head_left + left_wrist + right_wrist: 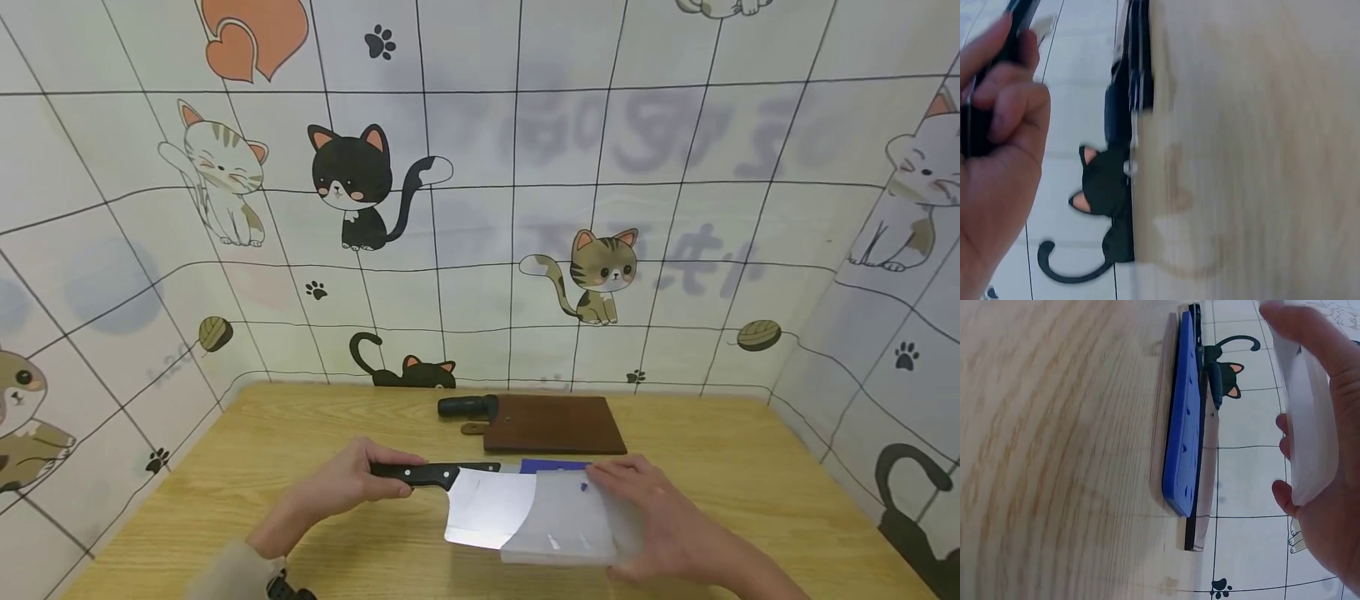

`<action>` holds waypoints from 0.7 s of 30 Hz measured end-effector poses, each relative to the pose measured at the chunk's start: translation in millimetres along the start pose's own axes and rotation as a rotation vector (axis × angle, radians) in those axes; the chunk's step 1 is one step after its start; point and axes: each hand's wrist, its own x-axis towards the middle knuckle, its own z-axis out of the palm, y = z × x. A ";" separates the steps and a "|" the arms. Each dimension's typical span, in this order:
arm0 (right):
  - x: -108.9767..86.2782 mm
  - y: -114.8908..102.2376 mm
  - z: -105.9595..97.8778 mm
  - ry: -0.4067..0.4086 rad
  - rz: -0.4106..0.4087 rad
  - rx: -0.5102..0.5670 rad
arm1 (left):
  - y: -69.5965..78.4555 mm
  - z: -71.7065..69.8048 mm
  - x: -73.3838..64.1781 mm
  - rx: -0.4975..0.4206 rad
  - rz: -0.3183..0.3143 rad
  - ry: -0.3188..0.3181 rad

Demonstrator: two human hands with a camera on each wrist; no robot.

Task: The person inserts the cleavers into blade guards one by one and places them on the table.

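In the head view, my left hand [352, 482] grips the black handle of a cleaver [487, 504] held above the table. A translucent white blade cover [566, 518] encloses the outer part of the blade, while the part near the handle shows bare metal. My right hand [660, 521] holds the cover by its far end, thumb below and fingers above. From the right wrist, the white cover [1310, 425] lies within the right hand's grasp. The left wrist view shows the left hand [1013, 131] with curled fingers around the handle.
Behind the cleaver lies a blue cover [555, 465], partly hidden, with a black handle [480, 467] to its left. Farther back are a brown cutting board [558, 423] and a black cylindrical handle [465, 407]. A cat-patterned cloth [480, 292] hangs beyond the wooden table [337, 550].
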 end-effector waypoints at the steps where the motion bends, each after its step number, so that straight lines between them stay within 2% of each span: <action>1: 0.6 -0.5 0.6 0.021 0.008 -0.012 | 0.8 3.0 0.9 -0.003 0.003 0.014; 3: 1.8 -0.9 2.5 0.065 0.019 -0.037 | 2.5 9.0 3.0 -0.011 0.006 0.035; 9: 0.6 -0.8 5.9 0.059 0.060 -0.052 | 2.4 14.5 6.1 -0.041 -0.003 0.023; 11: -0.2 0.4 6.9 0.064 0.029 -0.047 | 2.1 13.1 6.4 -0.031 -0.004 -0.003; 17: -2.3 0.3 9.0 0.008 -0.065 -0.039 | 2.9 13.1 8.9 0.006 0.011 -0.094; 21: -2.7 -1.3 10.7 0.041 -0.084 -0.028 | 2.4 18.2 8.9 -0.025 0.007 -0.079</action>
